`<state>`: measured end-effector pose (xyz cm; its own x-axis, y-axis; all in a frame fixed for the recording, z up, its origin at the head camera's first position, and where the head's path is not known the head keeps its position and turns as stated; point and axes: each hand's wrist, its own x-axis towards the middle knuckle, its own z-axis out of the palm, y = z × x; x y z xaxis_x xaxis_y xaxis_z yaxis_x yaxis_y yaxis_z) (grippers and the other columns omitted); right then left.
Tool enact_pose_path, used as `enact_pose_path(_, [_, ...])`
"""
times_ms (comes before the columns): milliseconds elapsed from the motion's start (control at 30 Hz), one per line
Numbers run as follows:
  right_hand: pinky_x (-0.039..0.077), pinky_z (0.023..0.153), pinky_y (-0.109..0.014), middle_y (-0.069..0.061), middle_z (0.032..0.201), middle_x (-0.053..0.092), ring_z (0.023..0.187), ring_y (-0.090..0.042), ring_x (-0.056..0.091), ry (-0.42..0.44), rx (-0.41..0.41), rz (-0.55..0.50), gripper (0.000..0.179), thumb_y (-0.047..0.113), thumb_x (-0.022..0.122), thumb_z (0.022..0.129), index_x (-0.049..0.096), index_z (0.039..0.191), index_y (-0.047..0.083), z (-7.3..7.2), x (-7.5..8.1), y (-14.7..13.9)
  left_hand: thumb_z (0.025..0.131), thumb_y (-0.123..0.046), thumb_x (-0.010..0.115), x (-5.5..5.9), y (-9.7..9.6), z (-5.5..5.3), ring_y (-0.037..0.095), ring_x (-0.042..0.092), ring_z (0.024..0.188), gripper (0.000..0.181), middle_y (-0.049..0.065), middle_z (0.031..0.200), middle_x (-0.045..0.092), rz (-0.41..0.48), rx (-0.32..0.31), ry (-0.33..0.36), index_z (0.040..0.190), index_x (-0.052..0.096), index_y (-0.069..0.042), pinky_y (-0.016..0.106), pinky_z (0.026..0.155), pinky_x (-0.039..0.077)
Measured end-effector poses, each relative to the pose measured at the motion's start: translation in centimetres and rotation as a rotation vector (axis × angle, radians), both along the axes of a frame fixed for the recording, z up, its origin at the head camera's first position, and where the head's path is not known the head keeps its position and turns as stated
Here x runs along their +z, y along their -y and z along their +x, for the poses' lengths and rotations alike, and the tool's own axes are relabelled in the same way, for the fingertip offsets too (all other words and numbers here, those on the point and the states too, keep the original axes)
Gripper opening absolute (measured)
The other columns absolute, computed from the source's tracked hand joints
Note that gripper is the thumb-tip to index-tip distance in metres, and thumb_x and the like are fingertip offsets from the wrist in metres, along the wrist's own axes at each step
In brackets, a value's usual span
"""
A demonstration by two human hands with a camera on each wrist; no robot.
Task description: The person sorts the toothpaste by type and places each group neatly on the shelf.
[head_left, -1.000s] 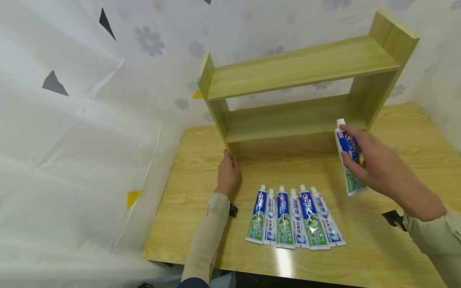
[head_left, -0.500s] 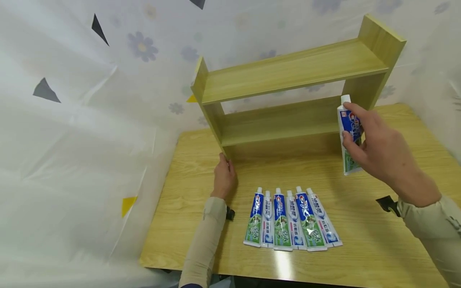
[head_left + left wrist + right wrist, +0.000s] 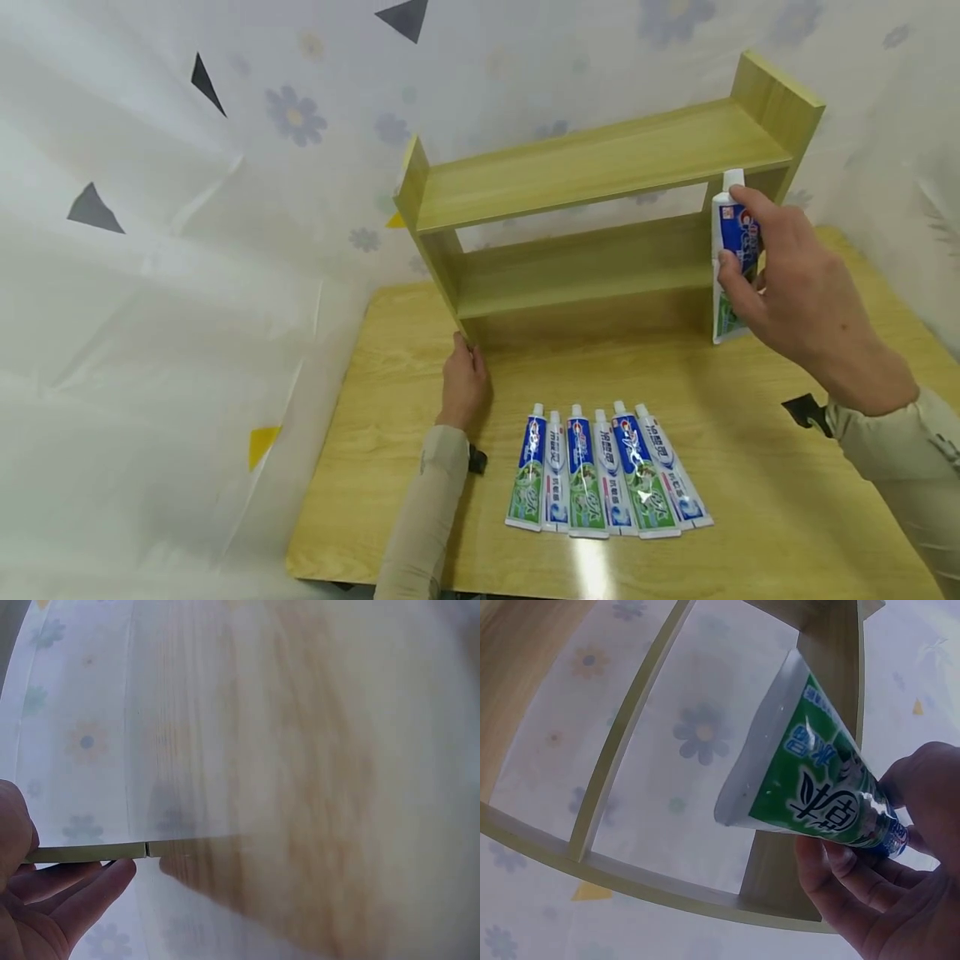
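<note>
My right hand [image 3: 810, 292] holds a blue and green toothpaste tube [image 3: 737, 229] cap-up in front of the right end of the wooden shelf [image 3: 600, 171]. In the right wrist view the tube's flat white end [image 3: 757, 742] points away from the fingers [image 3: 840, 892], which wrap round its cap half. Down at the shelf's lower left corner, my left hand [image 3: 462, 387] grips the side panel. The left wrist view shows that panel's edge [image 3: 90, 853] between thumb and fingers. Several toothpaste tubes [image 3: 588, 487], blue-green alternating with white-blue, lie in a row before the shelf, caps toward it.
A wood-grain table [image 3: 375, 467] bears the shelf, which has two levels and raised side panels. Flower-patterned sheeting [image 3: 292, 117] hangs behind, and plain whitish sheeting [image 3: 150, 375] is on the left.
My right hand has lifted the toothpaste tube up and toward the shelf, from below its lower board to just under the upper board's front edge. The left hand keeps its grip; the head view has shifted slightly.
</note>
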<state>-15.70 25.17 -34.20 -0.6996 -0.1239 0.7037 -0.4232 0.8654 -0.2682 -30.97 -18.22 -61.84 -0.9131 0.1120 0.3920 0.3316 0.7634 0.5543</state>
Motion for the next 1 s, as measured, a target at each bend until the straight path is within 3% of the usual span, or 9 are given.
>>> enact_pose_path(167, [0.04, 0.055, -0.026, -0.035, 0.127, 0.056, 0.079, -0.038, 0.058, 0.026, -0.006, 0.008, 0.078, 0.004, 0.068, 0.1, 0.032, 0.169, 0.01, -0.3, -0.2, 0.3, 0.118, -0.023, 0.045, 2.6, -0.4, 2.0, 0.019, 0.056, 0.064, 0.026, 0.012, 0.081, 0.062, 0.053, -0.023, -0.03, 0.132, 0.048, -0.002, 0.037, 0.056, 0.048])
enact_pose_path(233, [0.04, 0.054, -0.03, -0.036, 0.126, 0.056, 0.079, -0.039, 0.057, 0.016, -0.001, 0.015, 0.078, 0.004, 0.067, 0.1, 0.032, 0.169, 0.009, -0.4, -0.2, 0.3, 0.118, -0.024, 0.045, 2.8, -0.4, 2.3, 0.02, 0.057, 0.064, 0.027, 0.014, 0.081, 0.063, 0.074, -0.026, -0.027, 0.131, 0.049, -0.002, 0.038, 0.056, 0.048])
enact_pose_path(400, [0.04, 0.054, -0.028, -0.037, 0.122, 0.056, 0.078, -0.039, 0.057, -0.025, 0.014, 0.03, 0.075, 0.005, 0.065, 0.1, 0.032, 0.168, 0.007, -0.6, 0.1, 0.1, 0.119, -0.03, 0.041, 0.8, 0.0, 0.9, 0.014, 0.057, 0.067, 0.029, 0.009, 0.085, 0.064, 0.025, 0.014, 0.039, 0.134, 0.048, -0.007, 0.031, 0.056, 0.047])
enact_pose_path(533, [0.038, 0.056, -0.019, -0.036, 0.115, 0.055, 0.075, -0.037, 0.057, -0.077, 0.023, 0.053, 0.073, 0.006, 0.064, 0.1, 0.033, 0.167, 0.005, -1.2, 0.7, -0.2, 0.119, -0.032, 0.039, 0.0, 0.3, 0.0, 0.013, 0.059, 0.067, 0.03, 0.007, 0.085, 0.065, -0.037, 0.028, 0.008, 0.134, 0.048, -0.007, 0.027, 0.054, 0.048])
enact_pose_path(600, [0.039, 0.054, -0.021, -0.037, 0.114, 0.053, 0.074, -0.037, 0.055, -0.095, 0.021, 0.066, 0.072, 0.007, 0.062, 0.101, 0.032, 0.167, 0.005, -1.5, 1.1, -0.4, 0.118, -0.032, 0.038, -0.2, 0.3, -0.3, 0.013, 0.059, 0.066, 0.03, 0.006, 0.083, 0.063, -0.047, 0.03, -0.012, 0.132, 0.047, -0.007, 0.027, 0.052, 0.047])
enact_pose_path(700, [0.05, 0.051, -0.044, -0.04, 0.113, 0.051, 0.077, -0.043, 0.055, -0.11, 0.01, 0.069, 0.069, 0.009, 0.058, 0.104, 0.032, 0.167, 0.004, -1.9, 1.7, -0.7, 0.118, -0.032, 0.038, -0.4, 0.2, -0.7, 0.013, 0.058, 0.064, 0.029, 0.006, 0.08, 0.062, -0.045, 0.016, -0.032, 0.129, 0.047, -0.007, 0.027, 0.051, 0.046])
enact_pose_path(800, [0.05, 0.054, -0.067, -0.042, 0.114, 0.048, 0.081, -0.049, 0.053, -0.106, 0.0, 0.068, 0.066, 0.011, 0.052, 0.107, 0.03, 0.169, 0.005, -2.4, 2.4, -0.9, 0.118, -0.032, 0.038, -0.6, 0.0, -0.7, 0.013, 0.056, 0.064, 0.029, 0.005, 0.08, 0.062, -0.031, -0.001, -0.041, 0.128, 0.048, -0.006, 0.027, 0.052, 0.046])
enact_pose_path(1000, [0.049, 0.057, -0.072, -0.044, 0.117, 0.046, 0.08, -0.052, 0.053, -0.09, -0.021, 0.085, 0.064, 0.013, 0.045, 0.111, 0.026, 0.172, 0.008, -3.5, 4.2, -1.0, 0.118, -0.029, 0.042, -0.6, -0.2, -0.5, 0.014, 0.057, 0.068, 0.026, 0.006, 0.084, 0.063, -0.007, -0.004, -0.047, 0.13, 0.049, -0.007, 0.03, 0.056, 0.048])
